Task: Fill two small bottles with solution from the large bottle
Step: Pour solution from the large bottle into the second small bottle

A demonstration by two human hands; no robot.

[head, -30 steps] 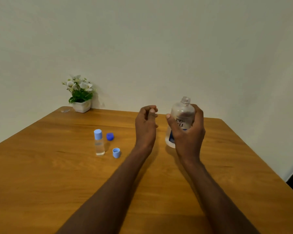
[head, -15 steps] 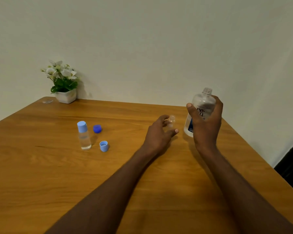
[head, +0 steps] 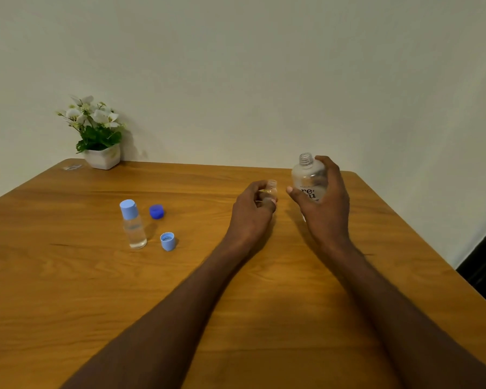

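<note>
My right hand point(head: 324, 203) grips the large clear bottle point(head: 307, 176), uncapped and upright, at the table's far right. Just left of it my left hand point(head: 253, 211) holds a small open bottle point(head: 271, 188) with its neck showing above my fingers; its body is mostly hidden. Further left a second small bottle point(head: 133, 224) with a light-blue cap stands on the table with clear liquid in it. A dark-blue cap point(head: 156, 211) and a light-blue cap point(head: 167, 241) lie beside it.
A wooden table point(head: 68, 290) spans the view, its right edge running down toward a dark gap. A white pot of flowers point(head: 98, 138) sits at the far left corner against the wall, with a small clear scrap point(head: 72, 167) beside it.
My left hand went down to the table and took hold of the small open bottle, and now lifts it next to the large bottle. My right hand kept gripping the large bottle.
</note>
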